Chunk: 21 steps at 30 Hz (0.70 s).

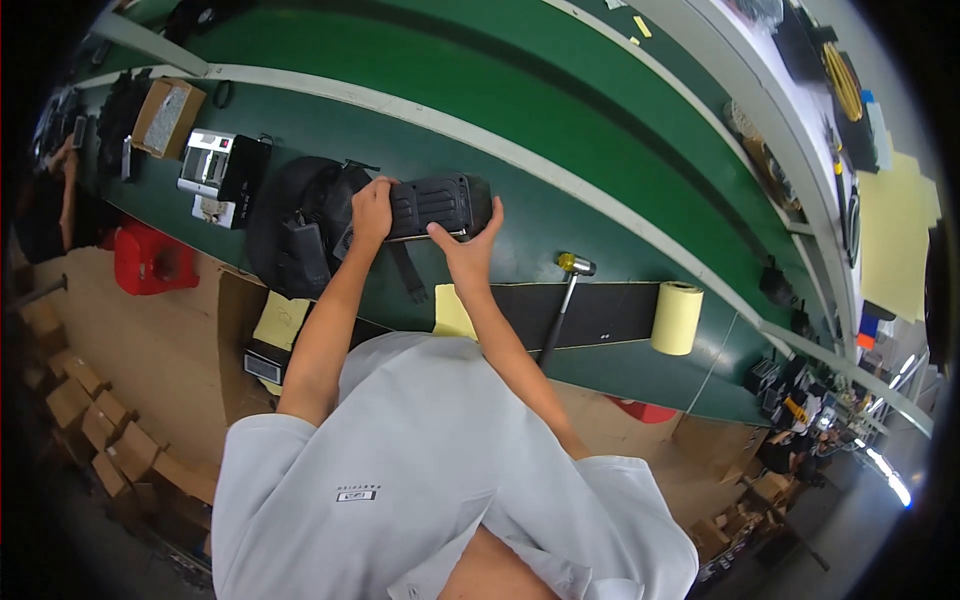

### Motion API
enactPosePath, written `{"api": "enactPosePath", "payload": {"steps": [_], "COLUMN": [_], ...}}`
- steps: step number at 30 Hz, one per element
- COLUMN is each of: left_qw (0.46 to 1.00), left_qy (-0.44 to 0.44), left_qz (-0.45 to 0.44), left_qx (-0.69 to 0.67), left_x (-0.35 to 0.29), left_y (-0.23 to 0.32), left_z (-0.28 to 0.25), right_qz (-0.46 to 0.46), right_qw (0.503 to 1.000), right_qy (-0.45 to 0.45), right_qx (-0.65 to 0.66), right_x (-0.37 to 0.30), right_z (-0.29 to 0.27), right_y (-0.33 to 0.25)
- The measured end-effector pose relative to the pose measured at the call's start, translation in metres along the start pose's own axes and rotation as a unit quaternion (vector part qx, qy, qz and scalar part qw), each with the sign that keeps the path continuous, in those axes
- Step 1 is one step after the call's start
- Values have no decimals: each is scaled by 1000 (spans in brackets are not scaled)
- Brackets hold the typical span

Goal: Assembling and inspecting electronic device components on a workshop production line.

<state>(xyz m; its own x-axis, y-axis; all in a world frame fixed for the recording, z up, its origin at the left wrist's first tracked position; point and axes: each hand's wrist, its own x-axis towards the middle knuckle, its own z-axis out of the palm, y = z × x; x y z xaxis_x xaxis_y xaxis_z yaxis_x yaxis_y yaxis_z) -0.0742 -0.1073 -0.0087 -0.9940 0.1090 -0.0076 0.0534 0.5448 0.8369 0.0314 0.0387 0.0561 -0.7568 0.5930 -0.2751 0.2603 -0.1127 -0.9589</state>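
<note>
— How does the held thing look?
— It's a black, boxy, ridge-faced object [430, 205] with rounded corners.
— Where is it?
— Over the dark green worktop [610, 235], just right of a bulky black bag [275, 230]; whether it touches the surface, I can't tell. The left hand [371, 212] has its fingers around the left end, and the right hand [470, 252] holds the right end, thumb on the near edge.
— And around it?
— A yellow-and-silver-headed hammer [563, 308], an upright pale yellow roll [675, 320]; off the worktop, a red stool [148, 258] and brown cardboard boxes [135, 455].
</note>
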Motion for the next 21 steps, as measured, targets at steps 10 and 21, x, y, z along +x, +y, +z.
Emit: {"api": "enactPosePath", "payload": {"steps": [10,21], "left_qw": [919,831], "left_qy": [-345,-357], "left_qz": [57,348], "left_qx": [-181,-244], "left_x": [-46,-59], "left_y": [151,258], "left_z": [-84,-90], "right_qz": [63,-184], "right_qw": [966,944], "right_qy": [-200,-256], "right_qx": [152,-101], "right_x": [5,-64], "right_z": [-103,-159], "right_y": [-135,-223]}}
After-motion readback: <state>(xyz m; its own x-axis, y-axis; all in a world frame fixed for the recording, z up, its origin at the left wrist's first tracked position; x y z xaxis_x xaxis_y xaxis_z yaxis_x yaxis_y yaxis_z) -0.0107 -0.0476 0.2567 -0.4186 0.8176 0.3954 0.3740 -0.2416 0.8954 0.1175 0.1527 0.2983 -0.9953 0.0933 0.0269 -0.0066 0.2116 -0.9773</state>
